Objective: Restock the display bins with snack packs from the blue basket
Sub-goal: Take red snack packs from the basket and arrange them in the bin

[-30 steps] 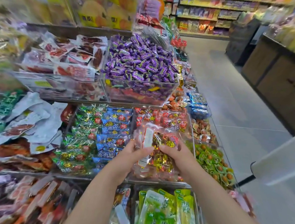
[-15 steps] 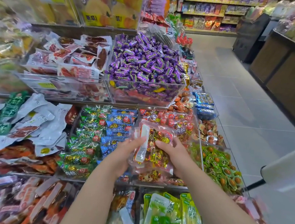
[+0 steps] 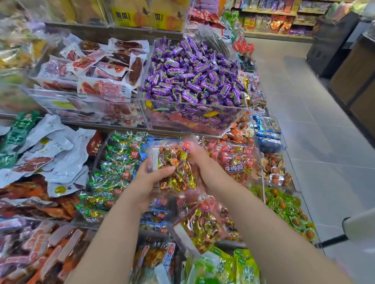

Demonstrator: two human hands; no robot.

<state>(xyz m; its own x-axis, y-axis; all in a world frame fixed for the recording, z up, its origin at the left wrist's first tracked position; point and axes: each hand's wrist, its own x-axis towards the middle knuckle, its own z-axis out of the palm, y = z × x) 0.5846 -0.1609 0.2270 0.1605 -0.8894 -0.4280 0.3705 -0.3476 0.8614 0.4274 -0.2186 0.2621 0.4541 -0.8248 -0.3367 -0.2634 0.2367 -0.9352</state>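
My left hand [image 3: 147,184] and right hand [image 3: 204,168] both grip one clear snack pack [image 3: 178,180] (gold-wrapped pieces inside), fingers curled round its edges, above the red packs [image 3: 234,166].

A tiered shelf [image 3: 88,124] carries clear bins [image 3: 206,121] (snack-filled).

Grey tiled floor [image 3: 313,139], dark wooden cabinets [image 3: 372,94] along its right side, stocked shelves [image 3: 279,14] at the far end

Snack pack [image 3: 175,163] between the 2 hands (left hand [image 3: 147,184], right hand [image 3: 206,166]) — candy bin [image 3: 195,118] behind.
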